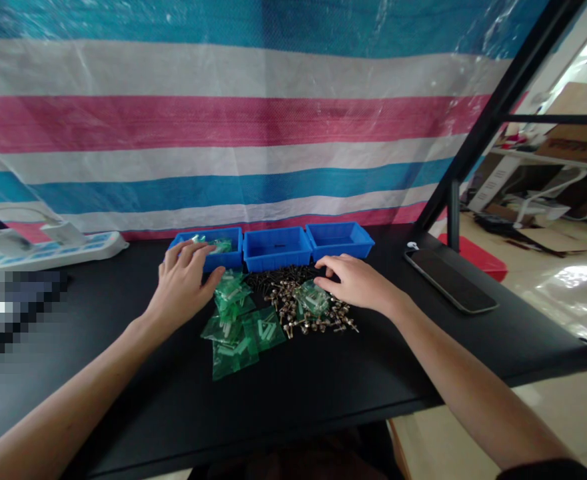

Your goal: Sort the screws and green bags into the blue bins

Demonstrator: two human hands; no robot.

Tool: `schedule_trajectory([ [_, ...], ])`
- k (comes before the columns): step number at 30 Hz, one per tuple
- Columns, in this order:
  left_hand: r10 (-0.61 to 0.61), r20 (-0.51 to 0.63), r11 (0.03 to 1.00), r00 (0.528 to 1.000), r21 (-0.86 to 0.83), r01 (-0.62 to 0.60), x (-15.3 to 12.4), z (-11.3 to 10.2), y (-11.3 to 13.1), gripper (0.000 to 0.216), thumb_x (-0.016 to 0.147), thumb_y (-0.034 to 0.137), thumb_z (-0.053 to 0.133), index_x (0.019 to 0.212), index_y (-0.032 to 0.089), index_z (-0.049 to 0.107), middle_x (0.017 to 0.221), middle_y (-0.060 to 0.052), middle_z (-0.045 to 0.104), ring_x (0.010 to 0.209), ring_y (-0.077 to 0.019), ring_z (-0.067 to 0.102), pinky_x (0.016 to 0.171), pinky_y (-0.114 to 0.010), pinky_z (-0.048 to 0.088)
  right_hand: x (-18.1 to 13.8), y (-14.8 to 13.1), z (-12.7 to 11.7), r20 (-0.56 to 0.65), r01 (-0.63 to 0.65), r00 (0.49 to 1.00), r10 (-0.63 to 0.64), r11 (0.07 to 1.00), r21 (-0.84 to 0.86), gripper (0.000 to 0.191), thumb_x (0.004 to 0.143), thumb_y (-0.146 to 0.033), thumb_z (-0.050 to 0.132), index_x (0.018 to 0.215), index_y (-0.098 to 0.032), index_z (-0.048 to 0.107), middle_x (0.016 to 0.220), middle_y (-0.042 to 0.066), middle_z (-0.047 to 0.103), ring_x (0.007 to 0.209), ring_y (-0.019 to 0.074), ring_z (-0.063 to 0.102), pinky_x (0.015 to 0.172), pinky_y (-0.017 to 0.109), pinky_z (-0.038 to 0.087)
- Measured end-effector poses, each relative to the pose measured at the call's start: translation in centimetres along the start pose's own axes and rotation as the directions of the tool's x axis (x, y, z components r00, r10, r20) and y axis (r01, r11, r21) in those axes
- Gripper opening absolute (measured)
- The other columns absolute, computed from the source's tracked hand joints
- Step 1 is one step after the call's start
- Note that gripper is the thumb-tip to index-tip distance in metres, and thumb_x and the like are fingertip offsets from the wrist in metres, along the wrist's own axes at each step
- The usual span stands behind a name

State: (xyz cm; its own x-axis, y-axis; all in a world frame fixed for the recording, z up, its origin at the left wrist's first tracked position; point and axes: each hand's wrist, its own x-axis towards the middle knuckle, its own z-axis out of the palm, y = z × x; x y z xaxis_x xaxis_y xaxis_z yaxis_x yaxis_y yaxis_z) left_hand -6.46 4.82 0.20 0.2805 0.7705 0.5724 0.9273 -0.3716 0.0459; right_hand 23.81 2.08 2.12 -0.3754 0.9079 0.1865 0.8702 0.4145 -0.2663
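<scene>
My left hand (182, 281) is at the left blue bin (233, 233), its fingers over the front rim and its thumb apart. Green packets (222, 246) show inside that bin. Below and right of the hand lies a heap of green plastic bags (234, 350) with pale stick-like pieces in them. My right hand (356, 283) hovers beside a pile of metal screws (288, 310), thumb and forefinger apart with nothing seen between them. A green bag (314, 298) rests on the pile near its fingertips. Black screws (293, 275) lie behind the metal ones.
A middle blue bin (277, 260) holds a small dark piece; a right blue bin (340, 250) stands beside it. A phone (448, 280) lies at the right, and a power strip (93, 247) with plugs is at the left. A striped sheet (243, 120) hangs behind the black table (313, 393).
</scene>
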Motion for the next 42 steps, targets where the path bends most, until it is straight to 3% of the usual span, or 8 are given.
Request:
schedule_trajectory([
  [3,0.234,0.058,0.964,0.971,-0.147,-0.223,-0.4,-0.4,1.6,0.031,0.084,0.035,0.044,0.104,0.016,0.057,0.105,-0.010,0.060,0.109,-0.0257,0.046,0.096,-0.042,0.035,-0.3,-0.3,0.0,0.144,0.042,0.989,-0.046,0.999,0.034,0.061,0.074,-0.057,0.052,0.121,-0.019,0.046,0.112,0.012,0.055,0.105,0.0298,0.049,0.085,0.042,0.040],
  [6,0.374,0.166,0.906,0.912,-0.275,-0.322,-1.1,-1.1,3.4,0.029,0.085,0.034,0.044,0.103,0.017,0.058,0.103,-0.008,0.062,0.110,-0.0248,0.046,0.094,-0.041,0.037,-0.6,-1.1,0.3,0.248,0.083,0.964,-0.097,0.994,0.065,0.086,0.063,-0.067,0.056,0.132,-0.021,0.033,0.125,0.014,0.046,0.115,0.0338,0.041,0.091,0.047,0.035],
  [13,0.507,0.351,0.847,0.787,-0.370,-0.381,-2.8,-2.2,5.6,0.057,0.075,0.052,0.054,0.123,0.023,0.045,0.121,-0.008,0.054,0.119,-0.0279,0.038,0.096,-0.045,0.034,-0.7,-2.0,0.8,0.182,0.097,0.976,-0.117,0.988,0.119,0.077,0.068,-0.045,0.064,0.134,-0.024,0.029,0.127,0.012,0.044,0.116,0.0302,0.041,0.095,0.044,0.034],
  [22,0.436,0.388,0.891,0.812,-0.314,-0.329,-2.7,-1.7,5.1,0.052,0.077,0.047,0.053,0.123,0.023,0.046,0.116,-0.011,0.056,0.116,-0.0280,0.043,0.092,-0.045,0.037,-0.4,-2.0,0.2,0.030,0.107,0.991,-0.130,0.907,0.408,0.063,0.071,-0.031,0.063,0.127,-0.023,0.035,0.111,0.008,0.044,0.094,0.0187,0.050,0.084,0.036,0.045],
  [29,0.394,0.350,0.899,0.850,-0.338,-0.278,-1.8,-1.6,4.0,0.052,0.078,0.048,0.050,0.122,0.020,0.045,0.116,-0.011,0.057,0.113,-0.0264,0.045,0.093,-0.042,0.038,-0.2,-1.8,-0.2,-0.095,0.070,0.995,-0.012,0.767,0.638,0.054,0.074,-0.027,0.058,0.123,-0.027,0.036,0.119,0.008,0.038,0.103,0.0193,0.045,0.084,0.037,0.045],
  [32,0.321,0.309,0.910,0.895,-0.362,-0.202,-0.9,-2.1,3.3,0.051,0.082,0.047,0.044,0.123,0.016,0.042,0.113,-0.010,0.058,0.110,-0.0245,0.047,0.092,-0.039,0.040,-0.1,-1.8,-0.2,-0.109,0.056,0.994,0.028,0.721,0.690,0.055,0.072,-0.026,0.059,0.122,-0.026,0.036,0.117,0.008,0.039,0.103,0.0195,0.045,0.084,0.037,0.044],
  [36,0.208,0.225,0.950,0.952,-0.278,-0.141,0.1,-2.7,1.5,0.039,0.084,0.043,0.041,0.109,0.016,0.053,0.105,-0.009,0.062,0.103,-0.0248,0.053,0.089,-0.038,0.042,0.0,-2.2,-0.1,-0.105,0.018,0.990,0.095,0.651,0.759,0.060,0.069,-0.024,0.060,0.123,-0.023,0.033,0.115,0.009,0.038,0.097,0.0190,0.047,0.080,0.036,0.044],
  [42,0.185,0.294,0.973,0.938,-0.191,-0.132,0.3,-2.0,-0.9,0.034,0.084,0.038,0.038,0.104,0.017,0.057,0.101,-0.010,0.064,0.093,-0.0246,0.059,0.083,-0.039,0.046,0.0,-3.3,1.1,-0.088,-0.006,0.987,0.135,0.575,0.818,0.054,0.068,-0.025,0.057,0.118,-0.023,0.037,0.109,0.007,0.037,0.085,0.0156,0.050,0.071,0.031,0.047],
])
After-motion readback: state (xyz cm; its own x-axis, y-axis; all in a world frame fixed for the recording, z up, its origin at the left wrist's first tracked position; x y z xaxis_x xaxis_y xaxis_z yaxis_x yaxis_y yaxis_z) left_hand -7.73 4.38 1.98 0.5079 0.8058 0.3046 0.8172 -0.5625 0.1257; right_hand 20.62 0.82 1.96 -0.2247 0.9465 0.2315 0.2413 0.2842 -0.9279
